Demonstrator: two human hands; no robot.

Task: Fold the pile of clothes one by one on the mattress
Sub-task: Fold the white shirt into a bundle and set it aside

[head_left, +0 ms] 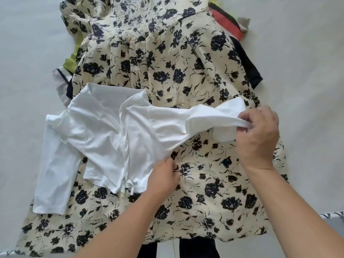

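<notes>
A white ribbed long-sleeved top [104, 135] lies crumpled across a cream dress with black flowers [167, 71], which is spread flat over the pile. My right hand [258, 135] pinches the end of the top's right sleeve [210, 114] and holds it stretched out to the right, a little above the dress. My left hand [163, 175] grips the top's lower edge near the middle. The top's other sleeve [54, 179] lies flat at the left, pointing down.
Other clothes stick out from under the dress: a red piece [227, 23] at the top right, a black one [249, 66] at the right, lime green [71, 58] and a patterned grey piece [59, 82] at the left, black fabric [197, 248] at the bottom. The pale mattress [28, 53] surrounds the pile.
</notes>
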